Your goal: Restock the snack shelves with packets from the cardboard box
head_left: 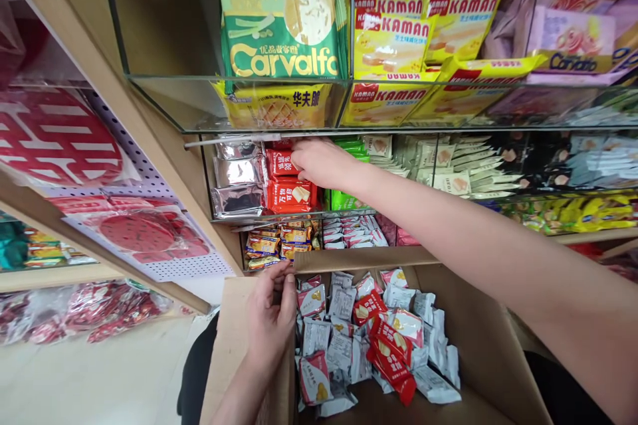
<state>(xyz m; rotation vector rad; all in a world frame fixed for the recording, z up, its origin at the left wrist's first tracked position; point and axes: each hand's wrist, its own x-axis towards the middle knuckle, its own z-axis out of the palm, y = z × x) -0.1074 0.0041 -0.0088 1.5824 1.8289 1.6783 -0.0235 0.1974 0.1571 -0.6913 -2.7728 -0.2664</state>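
My right hand (319, 161) reaches into a glass shelf compartment (239, 106), fingers closed against red snack packets (289, 194) stacked there. Silver packets (238, 179) lie to their left and green packets (349, 200) to their right. My left hand (272, 315) grips the left edge of an open cardboard box (488, 358) held below the shelf. Inside the box lie several small red and white snack packets (371, 335).
Above are bins with a green Carvalfo bag (282, 23) and yellow Kaman bags (393, 40). More small packets (279, 242) fill the lower shelf. Red paper decorations (134, 232) hang on a pegboard at left. Pale floor shows at bottom left.
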